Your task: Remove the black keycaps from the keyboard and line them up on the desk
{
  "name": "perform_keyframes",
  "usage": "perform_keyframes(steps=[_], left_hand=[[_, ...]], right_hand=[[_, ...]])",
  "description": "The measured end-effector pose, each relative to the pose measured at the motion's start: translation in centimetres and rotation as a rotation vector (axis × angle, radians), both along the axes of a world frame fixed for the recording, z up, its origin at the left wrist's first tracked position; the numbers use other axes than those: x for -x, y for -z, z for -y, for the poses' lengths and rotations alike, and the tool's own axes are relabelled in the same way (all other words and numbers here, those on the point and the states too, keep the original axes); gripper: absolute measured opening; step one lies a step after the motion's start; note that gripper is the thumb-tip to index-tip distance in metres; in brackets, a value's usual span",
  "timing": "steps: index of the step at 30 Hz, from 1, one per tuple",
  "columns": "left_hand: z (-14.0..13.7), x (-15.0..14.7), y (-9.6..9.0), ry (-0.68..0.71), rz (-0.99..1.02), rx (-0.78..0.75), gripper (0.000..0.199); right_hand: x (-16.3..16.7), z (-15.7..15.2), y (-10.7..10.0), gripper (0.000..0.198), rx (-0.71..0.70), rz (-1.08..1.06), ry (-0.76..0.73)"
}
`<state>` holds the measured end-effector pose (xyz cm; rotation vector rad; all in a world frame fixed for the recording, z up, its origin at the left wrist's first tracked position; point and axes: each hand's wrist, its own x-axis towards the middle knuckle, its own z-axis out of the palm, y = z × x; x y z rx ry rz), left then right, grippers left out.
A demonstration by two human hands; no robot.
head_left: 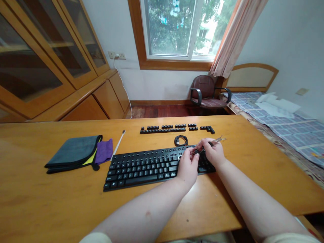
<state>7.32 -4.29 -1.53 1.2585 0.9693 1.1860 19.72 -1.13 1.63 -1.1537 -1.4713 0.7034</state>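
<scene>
The desk [253, 162] spreads wide beneath my arms. Taking the keyboard's middle as the clock's centre, a glass-doored cabinet [83, 98] stands between 10 and 11, a bed [255, 98] lies at 2 and a maroon armchair [204, 86] faces me at 1. The black keyboard [141, 170] rests flat in front of me, bare key stems showing along its 12 o'clock edge. At 9 lies a folded grey cloth [76, 150] with black trim.

My 2 hands meet over the keyboard's 3 o'clock end. My left hand [188, 167] has thumb and forefinger drawn close at something small and dark; I cannot tell whether they pinch it. My right hand [214, 152] is folded, its fingers pinching a wire keycap puller [217, 139], prongs pointing to 3.

A purple cloth [104, 151] adjoins the grey cloth's 3 o'clock side. A white toothbrush [117, 144] slants at 10, a coiled USB cable [175, 140] sits at 1, and, smallest of all, loose black keycaps [163, 130] are lined up between 12 and 2, mostly in 2 rows.
</scene>
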Motion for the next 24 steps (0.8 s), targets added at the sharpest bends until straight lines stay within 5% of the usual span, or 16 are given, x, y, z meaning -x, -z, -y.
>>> perform_keyframes(steps=[15, 24], left_hand=[[0.20, 0.11, 0.38, 0.000, -0.134, -0.048, 0.021], [0.59, 0.67, -0.48, 0.044, -0.204, -0.055, 0.018]], right_hand=[[0.02, 0.03, -0.60, 0.034, 0.049, 0.089, -0.057], [-0.11, -0.04, -0.35, 0.036, 0.164, -0.094, -0.047]])
